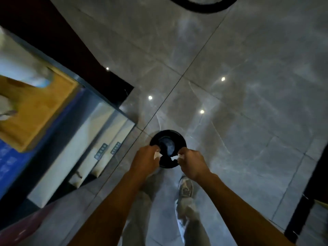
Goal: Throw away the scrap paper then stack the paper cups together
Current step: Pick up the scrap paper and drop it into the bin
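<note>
A small round black bin (167, 139) stands on the grey tiled floor below me. My left hand (144, 161) is closed on a white scrap of paper (157, 155) over the bin's left rim. My right hand (192, 163) is closed on another white paper scrap (174, 158) over the right rim. Both scraps stick out from the fingertips above the bin's opening. At the far left, blurred white shapes that may be paper cups (21, 68) stand on a table.
A glass-topped table (99, 110) with a wooden tray (40, 110) is on the left. My legs and a grey shoe (185, 188) stand just behind the bin. A dark strip (301, 201) runs along the right edge.
</note>
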`<action>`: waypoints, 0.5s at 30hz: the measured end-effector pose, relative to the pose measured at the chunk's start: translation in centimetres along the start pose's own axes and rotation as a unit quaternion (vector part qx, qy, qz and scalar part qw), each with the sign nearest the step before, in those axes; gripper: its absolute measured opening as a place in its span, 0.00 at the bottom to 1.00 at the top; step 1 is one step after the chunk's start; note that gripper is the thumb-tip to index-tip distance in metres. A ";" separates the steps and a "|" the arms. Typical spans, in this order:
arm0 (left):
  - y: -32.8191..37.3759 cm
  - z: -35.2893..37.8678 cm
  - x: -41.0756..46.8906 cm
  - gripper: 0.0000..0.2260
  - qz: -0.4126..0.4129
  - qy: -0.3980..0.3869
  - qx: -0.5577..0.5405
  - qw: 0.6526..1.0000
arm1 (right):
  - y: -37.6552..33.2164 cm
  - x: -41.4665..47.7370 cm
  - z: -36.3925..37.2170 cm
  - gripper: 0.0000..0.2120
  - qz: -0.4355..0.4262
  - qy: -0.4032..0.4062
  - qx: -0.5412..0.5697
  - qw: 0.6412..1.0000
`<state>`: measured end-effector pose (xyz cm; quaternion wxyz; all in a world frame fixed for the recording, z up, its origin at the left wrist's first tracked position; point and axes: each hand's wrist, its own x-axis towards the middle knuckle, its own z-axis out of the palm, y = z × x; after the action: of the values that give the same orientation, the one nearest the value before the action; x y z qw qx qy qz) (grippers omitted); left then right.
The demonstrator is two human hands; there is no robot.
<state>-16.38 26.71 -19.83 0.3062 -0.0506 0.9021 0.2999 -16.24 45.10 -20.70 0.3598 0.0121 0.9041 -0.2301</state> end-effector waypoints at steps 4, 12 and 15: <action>-3.9 7.1 6.3 0.16 -0.018 -0.011 0.009 1.000 | 4.1 7.2 6.0 0.14 0.005 -0.028 0.004 1.000; -13.4 19.8 17.3 0.12 -0.018 -0.051 0.097 0.994 | 10.6 19.5 18.8 0.15 0.002 -0.073 -0.067 0.995; -15.6 22.8 19.6 0.12 -0.019 -0.072 0.119 0.990 | 12.0 22.3 21.8 0.20 0.005 -0.085 -0.089 0.992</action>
<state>-16.00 28.89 -53.63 0.3796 -0.0094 0.9060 0.1870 -16.51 43.34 -54.05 0.4358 -0.0351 0.8873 -0.1470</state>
